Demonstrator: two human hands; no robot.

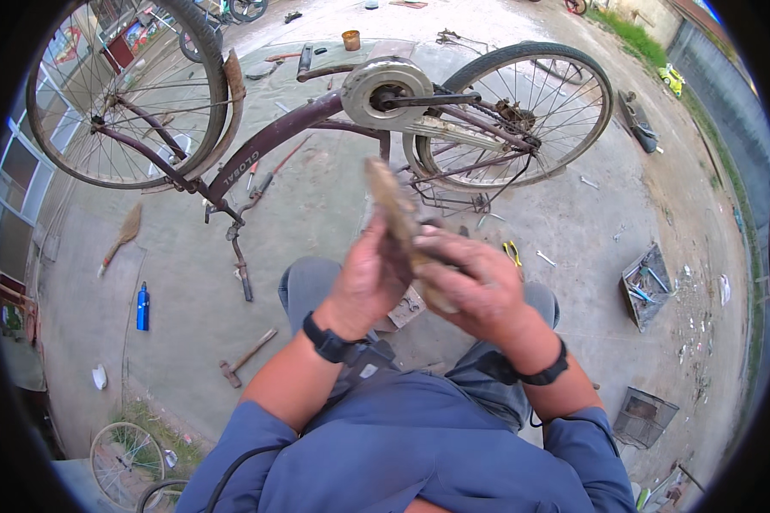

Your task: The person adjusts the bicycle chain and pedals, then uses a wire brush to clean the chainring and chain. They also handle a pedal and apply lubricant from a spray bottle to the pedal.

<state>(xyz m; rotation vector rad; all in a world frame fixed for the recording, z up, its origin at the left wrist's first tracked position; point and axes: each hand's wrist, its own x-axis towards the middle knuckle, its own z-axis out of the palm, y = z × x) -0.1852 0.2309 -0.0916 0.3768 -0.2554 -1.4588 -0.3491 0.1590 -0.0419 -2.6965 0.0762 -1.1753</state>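
Observation:
In front of my chest, between my knees, both hands hold a long, flat, worn brown piece [388, 195], tilted with its far end up. Motion blurs it, so its kind is unclear. My left hand [370, 278] grips its left side near the lower end. My right hand [475, 278] has its fingers closed over the right side, hiding the lower part. Just beyond, a purple bicycle [295, 128] stands upside down, wheels up. Its grey chain disc [361, 96] and rear wheel [595, 103] face me. Under my hands, a small box-like object [408, 309] is partly hidden.
Yellow-handled pliers [512, 253] and a wrench [546, 258] lie near my right knee. A tool tray [635, 299] and wire basket [650, 410] sit at right. At left are a hammer [246, 358], blue bottle [143, 309], hand brush [127, 232] and loose wheel [103, 445].

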